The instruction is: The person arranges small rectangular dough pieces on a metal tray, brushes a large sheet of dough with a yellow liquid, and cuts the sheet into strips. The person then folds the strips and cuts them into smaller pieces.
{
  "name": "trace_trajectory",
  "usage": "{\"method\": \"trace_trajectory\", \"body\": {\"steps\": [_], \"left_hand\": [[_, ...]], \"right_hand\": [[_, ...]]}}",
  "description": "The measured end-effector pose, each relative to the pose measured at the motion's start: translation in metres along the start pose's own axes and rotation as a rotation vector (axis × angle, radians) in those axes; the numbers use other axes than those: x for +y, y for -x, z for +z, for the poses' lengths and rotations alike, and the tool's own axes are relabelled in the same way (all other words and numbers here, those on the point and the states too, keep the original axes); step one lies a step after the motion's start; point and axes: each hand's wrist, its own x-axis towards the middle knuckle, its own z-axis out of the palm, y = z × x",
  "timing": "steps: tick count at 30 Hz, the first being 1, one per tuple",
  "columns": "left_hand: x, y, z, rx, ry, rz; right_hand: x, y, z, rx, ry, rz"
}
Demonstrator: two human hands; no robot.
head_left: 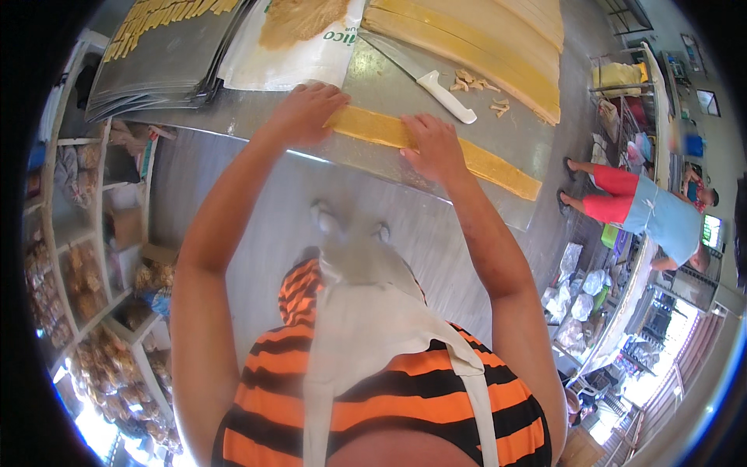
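A long yellow dough strip (pixel 498 169) lies along the near edge of the metal table, slanting down to the right. My left hand (pixel 311 114) is closed at its left end, the fingers bent over it and partly hiding that end. Farther right, my right hand (pixel 434 146) grips the strip near its middle, fingers across the top and thumb at the near side. Just beyond the strip rests a knife with a white handle (pixel 447 97), its blade pointing away to the left. Small dough scraps (pixel 471 80) lie beside the handle.
Wide layered dough sheets (pixel 475 48) cover the table's far right. A white sack (pixel 272 66) with brown powder lies at the back, left of the knife. Stacked metal trays (pixel 167 78) carry cut dough strips (pixel 159 22). Shelves (pixel 105 233) stand left; another person (pixel 661 214) stands at the right.
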Motion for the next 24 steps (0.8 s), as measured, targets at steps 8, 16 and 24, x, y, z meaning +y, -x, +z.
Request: {"method": "trace_trajectory", "body": {"steps": [8, 16, 24], "left_hand": [[-0.004, 0.006, -0.013, -0.042, 0.017, 0.051], [0.000, -0.040, -0.056, 0.072, 0.240, -0.054], [0.021, -0.168, -0.062, 0.286, 0.018, 0.035]], "right_hand": [[-0.004, 0.003, -0.009, 0.050, -0.049, 0.022], [0.075, -0.002, -0.059, 0.176, -0.136, 0.196], [0.238, -0.043, -0.114, 0.229, -0.024, 0.254]]}}
